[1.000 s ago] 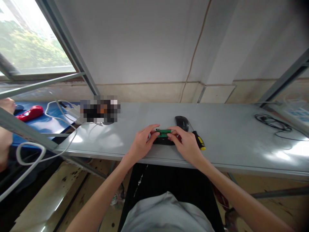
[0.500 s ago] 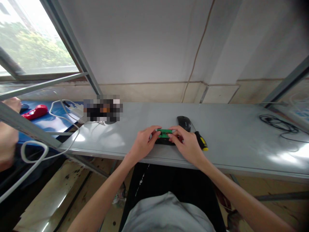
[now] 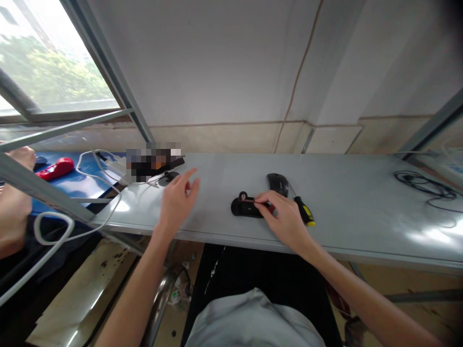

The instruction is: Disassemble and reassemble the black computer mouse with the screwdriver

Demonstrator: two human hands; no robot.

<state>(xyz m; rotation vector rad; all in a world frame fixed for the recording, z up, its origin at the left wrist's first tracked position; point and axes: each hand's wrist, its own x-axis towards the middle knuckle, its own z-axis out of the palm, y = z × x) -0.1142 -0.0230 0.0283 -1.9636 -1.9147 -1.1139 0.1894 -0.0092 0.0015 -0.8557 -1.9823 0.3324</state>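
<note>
Head view: left hand (image 3: 178,198) has moved well apart from the black casing (image 3: 246,208).

Just below the near edge of the worktop (image 3: 347,207), a loose, pale grey top (image 3: 256,320) bunches into soft folds over black trousers (image 3: 267,277), whose left leg carries a thin, broken white marking (image 3: 213,270); both forearms, the left hand (image 3: 178,195) and right hand (image 3: 284,219) are bare

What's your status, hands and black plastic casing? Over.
Left hand open, holding nothing. Right hand fingertips at right end of black plastic casing. Yellow-and-black screwdriver and black computer mouse close beside that hand.
</note>
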